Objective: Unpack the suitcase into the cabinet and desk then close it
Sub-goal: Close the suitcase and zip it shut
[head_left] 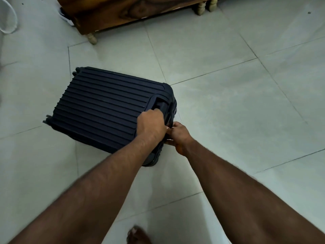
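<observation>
Suitcase (105, 106) first: I see a dark navy hard-shell case with raised ribs lying flat and shut on the pale floor tiles (228, 103), its wheels (47, 119) pointing away to my far left and its top end nearest my hands. My left hand (152, 124) sits on the near corner of the ribbed shell, knuckles up and fingers curled down over the edge just below the recessed carry handle (156, 104); what exactly those fingers clasp is hidden beneath the hand, though they look closed on the case's rim. My right hand (179, 136) is pressed against the left one, just to its right, at the side seam of the case, with fingers bunched in a pinch on something small at the seam; I cannot tell whether that is a zip pull. Most of the case stretches away from both grips toward the upper left, so I am holding only its near right corner. Beyond the case, well apart from my hands, stands a wooden furniture piece (123, 13) on turned pale legs (92, 38). A bare foot (138, 235) shows below my forearms at the bottom edge.
</observation>
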